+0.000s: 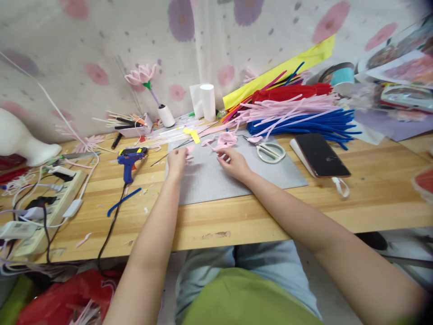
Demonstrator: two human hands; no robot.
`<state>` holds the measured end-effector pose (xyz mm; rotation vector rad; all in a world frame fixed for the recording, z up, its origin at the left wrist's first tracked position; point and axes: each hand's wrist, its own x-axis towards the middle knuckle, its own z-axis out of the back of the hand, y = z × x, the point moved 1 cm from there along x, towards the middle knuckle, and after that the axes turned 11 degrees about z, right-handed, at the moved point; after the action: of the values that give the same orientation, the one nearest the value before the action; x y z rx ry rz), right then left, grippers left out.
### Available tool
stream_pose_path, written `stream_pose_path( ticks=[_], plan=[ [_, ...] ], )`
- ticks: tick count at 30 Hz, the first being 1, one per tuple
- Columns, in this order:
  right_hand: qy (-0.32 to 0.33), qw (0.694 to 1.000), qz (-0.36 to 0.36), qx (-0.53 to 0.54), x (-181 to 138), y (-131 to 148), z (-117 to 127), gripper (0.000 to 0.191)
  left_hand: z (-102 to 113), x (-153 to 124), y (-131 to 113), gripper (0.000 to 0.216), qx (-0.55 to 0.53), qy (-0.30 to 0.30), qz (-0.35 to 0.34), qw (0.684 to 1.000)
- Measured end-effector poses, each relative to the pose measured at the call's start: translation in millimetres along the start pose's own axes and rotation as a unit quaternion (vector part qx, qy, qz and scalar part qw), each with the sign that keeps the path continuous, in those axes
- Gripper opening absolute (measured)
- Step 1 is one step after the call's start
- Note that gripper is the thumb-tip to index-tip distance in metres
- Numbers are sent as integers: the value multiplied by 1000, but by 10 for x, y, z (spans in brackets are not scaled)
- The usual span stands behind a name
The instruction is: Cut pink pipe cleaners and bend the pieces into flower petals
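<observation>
My left hand (177,161) rests on the grey mat (216,180), fingers pinched on a small pink pipe-cleaner piece (189,153). My right hand (233,161) lies on the same mat, fingers curled beside a cluster of bent pink pipe-cleaner petals (226,140); what it grips, if anything, is hidden. A thin dark wire (176,150) runs across the mat's far left corner. White-handled scissors (270,152) lie just right of my right hand.
A blue glue gun (130,160) stands left of the mat, its cord trailing off the wooden table (209,223). A power strip (50,198) sits far left. Piles of pink, red and blue pipe cleaners (297,115) lie behind. A black phone (321,155) lies right.
</observation>
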<state>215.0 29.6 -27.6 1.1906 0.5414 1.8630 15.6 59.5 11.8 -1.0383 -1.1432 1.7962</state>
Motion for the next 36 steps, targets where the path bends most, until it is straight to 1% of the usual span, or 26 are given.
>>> stream_pose_path(
  ticks=[2, 4, 6, 7, 8, 10, 11, 12, 13, 14, 16, 17, 18, 20, 21, 22, 23, 26, 28, 31, 34, 36],
  plan=[
    [11, 1000, 5, 11, -4, 46, -9, 31, -129, -117, 52, 12, 77, 76, -86, 990],
    [7, 999, -7, 32, 4, 60, 5, 30, -214, -204, 74, 12, 162, 168, -179, 956],
    [19, 998, -19, 52, 18, 51, 39, 27, -252, -262, 67, 12, 224, 242, -234, 915],
    [41, 997, -20, 64, 23, 44, 59, 27, -257, -283, 55, 11, 245, 263, -249, 899],
    [72, 994, -16, 78, 26, 38, 78, 27, -258, -300, 40, 10, 266, 274, -261, 887],
    [132, 985, -3, 111, 28, 36, 111, 32, -259, -328, 9, 7, 302, 270, -282, 870],
    [148, 981, -1, 127, 29, 37, 122, 36, -264, -340, -1, 7, 314, 263, -291, 864],
    [151, 978, -6, 141, 32, 39, 128, 38, -274, -349, -6, 7, 318, 255, -298, 863],
    [141, 978, -18, 152, 38, 39, 129, 39, -288, -355, -5, 9, 307, 246, -301, 868],
    [119, 979, -37, 162, 48, 36, 125, 38, -308, -360, 2, 14, 281, 235, -300, 881],
    [53, 976, -89, 191, 71, 26, 107, 32, -363, -366, 39, 33, 190, 203, -278, 920],
    [18, 969, -117, 215, 83, 20, 95, 28, -396, -370, 70, 40, 136, 181, -250, 942],
    [-11, 959, -143, 245, 92, 16, 84, 26, -432, -378, 109, 43, 86, 160, -209, 961],
    [-45, 933, -182, 308, 101, 15, 63, 24, -503, -411, 204, 34, 16, 135, -114, 984],
    [-50, 921, -194, 335, 101, 18, 55, 24, -535, -436, 251, 25, 3, 140, -74, 987],
    [-52, 912, -203, 354, 98, 22, 48, 24, -563, -466, 294, 16, 1, 154, -53, 987],
    [-53, 906, -208, 364, 93, 25, 44, 25, -586, -496, 329, 11, 3, 175, -45, 984],
    [-49, 902, -215, 371, 74, 32, 34, 28, -618, -557, 397, 26, -6, 223, -60, 973],
    [-43, 905, -215, 364, 65, 34, 33, 30, -622, -563, 417, 29, -17, 227, -68, 971],
    [-27, 909, -215, 355, 57, 34, 32, 32, -621, -552, 419, 29, -27, 221, -64, 973],
    [0, 913, -211, 348, 57, 30, 21, 34, -613, -567, 388, 27, -39, 240, -39, 969],
    [-1, 918, -210, 335, 58, 26, 10, 35, -601, -589, 357, 24, -55, 251, -24, 966]
  ],
)
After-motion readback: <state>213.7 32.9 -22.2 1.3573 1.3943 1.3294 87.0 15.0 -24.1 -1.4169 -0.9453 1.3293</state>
